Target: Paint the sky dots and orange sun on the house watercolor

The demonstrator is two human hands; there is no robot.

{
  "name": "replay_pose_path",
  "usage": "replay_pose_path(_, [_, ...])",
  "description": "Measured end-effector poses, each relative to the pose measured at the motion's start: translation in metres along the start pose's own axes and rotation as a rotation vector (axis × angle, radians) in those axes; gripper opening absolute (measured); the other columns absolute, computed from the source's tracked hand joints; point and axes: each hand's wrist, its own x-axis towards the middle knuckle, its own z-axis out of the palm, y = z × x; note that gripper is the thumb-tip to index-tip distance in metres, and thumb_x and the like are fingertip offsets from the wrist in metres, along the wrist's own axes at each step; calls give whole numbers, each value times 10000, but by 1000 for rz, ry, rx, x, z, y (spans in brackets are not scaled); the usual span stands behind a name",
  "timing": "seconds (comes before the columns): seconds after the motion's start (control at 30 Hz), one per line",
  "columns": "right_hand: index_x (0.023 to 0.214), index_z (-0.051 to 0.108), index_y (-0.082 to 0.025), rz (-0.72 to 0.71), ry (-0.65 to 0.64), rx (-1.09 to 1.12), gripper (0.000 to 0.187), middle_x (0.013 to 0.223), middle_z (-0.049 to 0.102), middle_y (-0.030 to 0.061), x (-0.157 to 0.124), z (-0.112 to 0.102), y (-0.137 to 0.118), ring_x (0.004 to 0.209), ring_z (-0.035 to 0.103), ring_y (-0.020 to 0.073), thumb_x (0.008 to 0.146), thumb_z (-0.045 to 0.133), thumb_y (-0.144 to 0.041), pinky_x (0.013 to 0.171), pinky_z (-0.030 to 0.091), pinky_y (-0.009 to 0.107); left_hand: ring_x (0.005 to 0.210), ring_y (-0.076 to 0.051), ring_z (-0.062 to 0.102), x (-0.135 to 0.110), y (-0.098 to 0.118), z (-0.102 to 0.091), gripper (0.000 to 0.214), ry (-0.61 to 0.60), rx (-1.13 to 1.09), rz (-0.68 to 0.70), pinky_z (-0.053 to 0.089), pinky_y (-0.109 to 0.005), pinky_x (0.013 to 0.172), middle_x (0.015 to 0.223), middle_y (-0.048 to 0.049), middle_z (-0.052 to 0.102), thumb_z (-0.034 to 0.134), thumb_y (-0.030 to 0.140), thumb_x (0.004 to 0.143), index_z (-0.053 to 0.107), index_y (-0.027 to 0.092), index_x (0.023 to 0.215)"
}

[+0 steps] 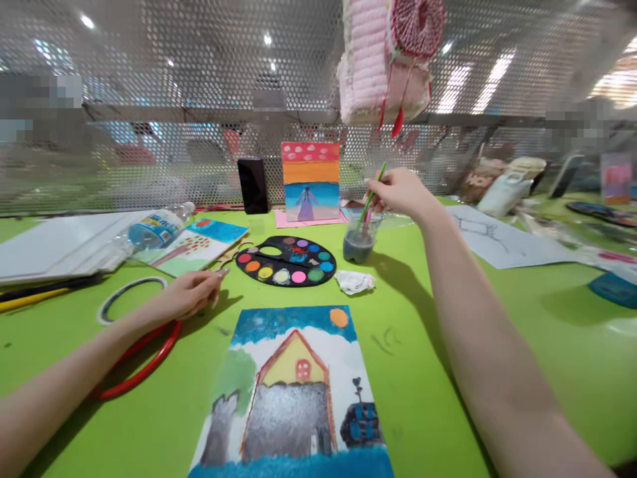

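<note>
Green tabletop (418, 392) beneath right-hand fingers (391, 189) closed around a green paintbrush (381, 174)

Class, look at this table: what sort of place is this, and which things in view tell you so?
Probably an art class or painting workshop: a round watercolour palette, a painting of a house, and a green-handled paintbrush by a cup of murky water.

A black smartphone (253, 186) stands upright at the far edge beside a small painting of a robed figure (310, 181); a plastic water bottle (156, 229) lies far left
</note>
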Motion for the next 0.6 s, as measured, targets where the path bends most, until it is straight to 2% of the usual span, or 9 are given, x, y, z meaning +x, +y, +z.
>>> replay_pose_path(0.1, [610, 566, -199, -25, -82, -13, 328, 551, 639, 73, -3, -3, -1, 532, 628, 191, 909, 536, -331, 593, 529, 356, 307, -83, 321, -1, 2, 5, 597, 37, 21, -6, 228, -205, 338, 391, 15, 425, 476, 795, 635, 501, 203, 561])
replay_pose_path(0.17, [628, 563, -199, -51, -67, -52, 316, 584, 656, 80, -3, -5, 0, 548, 632, 196, 913, 529, -331, 611, 532, 367, 296, -85, 303, -3, 3, 6, 614, 78, 30, -14, 224, -205, 342, 344, 34, 364, 430, 809, 643, 514, 206, 567])
replay_pose_path(0.23, [643, 564, -199, -73, -23, -89, 301, 620, 671, 85, -3, -5, 0, 562, 640, 198, 914, 519, -320, 626, 534, 373, 294, -88, 314, -5, 2, 6, 621, 97, 40, -15, 236, -206, 347, 336, 35, 371, 398, 808, 654, 518, 205, 575])
replay_pose_path(0.3, [665, 572, -198, -95, -69, -74, 287, 653, 684, 86, -2, -5, 0, 573, 648, 198, 919, 502, -312, 633, 536, 374, 296, -93, 340, -6, 1, 6, 612, 96, 47, -7, 261, -210, 354, 345, 30, 405, 385, 794, 672, 520, 203, 589])
replay_pose_path(0.37, [659, 569, -200, -103, -88, -95, 287, 645, 678, 83, -2, -4, -1, 577, 650, 199, 919, 499, -298, 653, 536, 381, 296, -98, 355, -6, -1, 6, 588, 90, 47, 5, 278, -213, 358, 348, 31, 419, 387, 767, 693, 523, 202, 606])
replay_pose_path(0.47, [634, 559, -201, -104, -7, -186, 282, 607, 654, 75, -2, -4, -2, 609, 653, 208, 904, 526, -274, 702, 529, 388, 299, -104, 368, -7, 0, 5, 545, 89, 24, 37, 288, -218, 356, 355, 37, 428, 429, 738, 689, 525, 205, 623])
replay_pose_path(0.53, [652, 569, -199, -97, -44, -159, 271, 620, 658, 73, -2, -4, -2, 640, 658, 214, 907, 528, -282, 703, 529, 382, 301, -106, 371, -8, 2, 5, 524, 96, -6, 50, 282, -221, 348, 362, 39, 432, 463, 729, 662, 521, 210, 620])
replay_pose_path(0.6, [663, 575, -197, -84, -24, -147, 269, 626, 657, 78, -2, -5, -3, 674, 665, 223, 911, 526, -286, 712, 530, 383, 307, -107, 373, -10, 6, 5, 514, 108, -39, 54, 276, -221, 345, 368, 39, 437, 478, 723, 647, 519, 212, 616])
